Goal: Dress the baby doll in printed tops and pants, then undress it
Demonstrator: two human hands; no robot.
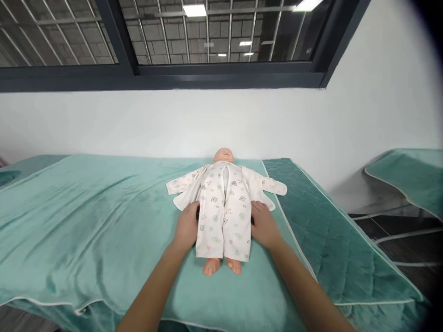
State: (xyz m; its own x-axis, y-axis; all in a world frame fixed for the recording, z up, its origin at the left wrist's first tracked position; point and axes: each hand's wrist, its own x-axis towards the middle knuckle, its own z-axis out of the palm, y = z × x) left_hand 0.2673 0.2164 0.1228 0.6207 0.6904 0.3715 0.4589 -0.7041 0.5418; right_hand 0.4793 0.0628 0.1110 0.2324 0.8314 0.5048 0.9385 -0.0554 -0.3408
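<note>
Left hand [188, 223] and right hand [264, 224] are flanking trousers [210, 226] covering a doll [224, 155] on a bed [121, 212], seemingly straightening them, their grip being impossible to tell, the next move probably calling for even tension.

- Had a white wall [104, 120] under a dark-framed window [221, 73].
- Showed metal bars [230, 37] and lights [194, 10], probably reflected.
- Held a green-covered bed [69, 207].
- Showed dark floor [411, 251] at right.

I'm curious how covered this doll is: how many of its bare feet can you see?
2. One foot shows below the left trouser leg in the picture; the other foot shows below the right trouser leg. Neither is hidden.
</note>
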